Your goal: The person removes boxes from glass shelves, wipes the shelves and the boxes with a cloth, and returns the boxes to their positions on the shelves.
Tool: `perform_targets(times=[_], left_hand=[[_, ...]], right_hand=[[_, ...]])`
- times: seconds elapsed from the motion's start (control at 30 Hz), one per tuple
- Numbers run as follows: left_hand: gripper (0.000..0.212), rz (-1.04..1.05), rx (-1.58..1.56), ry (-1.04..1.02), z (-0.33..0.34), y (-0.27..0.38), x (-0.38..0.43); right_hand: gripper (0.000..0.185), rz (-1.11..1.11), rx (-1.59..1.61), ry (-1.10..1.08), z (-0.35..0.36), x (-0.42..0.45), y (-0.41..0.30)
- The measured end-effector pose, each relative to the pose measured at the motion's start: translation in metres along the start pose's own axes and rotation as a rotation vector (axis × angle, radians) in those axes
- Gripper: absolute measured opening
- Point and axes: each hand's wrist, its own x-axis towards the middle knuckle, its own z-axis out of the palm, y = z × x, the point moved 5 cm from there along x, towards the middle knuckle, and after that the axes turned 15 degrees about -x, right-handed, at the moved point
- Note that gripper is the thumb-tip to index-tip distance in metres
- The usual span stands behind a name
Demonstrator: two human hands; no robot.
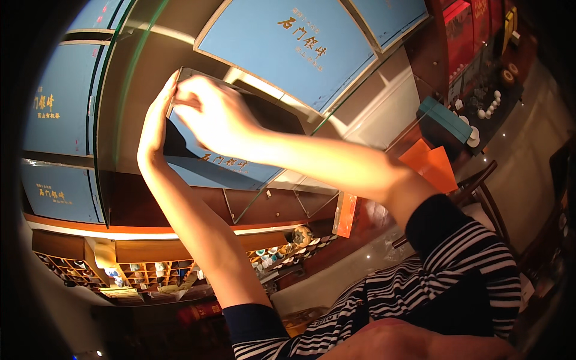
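A blue gift box (202, 173) with gold writing is on the shelf in front of me, one long side dark in shadow. My left hand (155, 119) lies flat along the box's left end, fingers stretched upward and thumb hidden. Over the box's upper left corner bends my right hand (211, 112), its fingers curled against the edge. Strong light and blur hide whether those fingertips grip anything. The right forearm crosses over the box's face and casts a shadow on it.
Matching blue boxes stand above (288, 49) and at the left (63, 103). A glass shelf edge (108, 148) runs beside my left hand. Below, wooden racks (148, 272) hold small cups and ornaments. Orange bags (429, 164), a teal box (445, 119) and a wooden chair (488, 198) are to the right.
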Motion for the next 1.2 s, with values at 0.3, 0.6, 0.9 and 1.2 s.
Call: perform_targets(times=[0.3, 0.6, 0.9, 1.2], left_hand=[[0.050, 0.016, -0.044, 0.017, 0.009, 0.001, 0.001], [0.050, 0.009, -0.169, 0.009, 0.002, -0.007, 0.001], [0.050, -0.033, -0.368, 0.038, 0.001, -0.016, 0.011], [0.045, 0.016, -0.173, -0.008, -0.009, -0.024, 0.007]], right_hand=[[0.025, 0.174, -0.231, -0.055, -0.072, -0.124, 0.145], [0.024, 0.371, -0.487, -0.392, -0.108, -0.148, 0.146], [0.048, 0.094, -0.426, -0.528, -0.030, -0.008, 0.028], [0.032, 0.002, -0.082, -0.046, 0.029, 0.044, 0.035]])
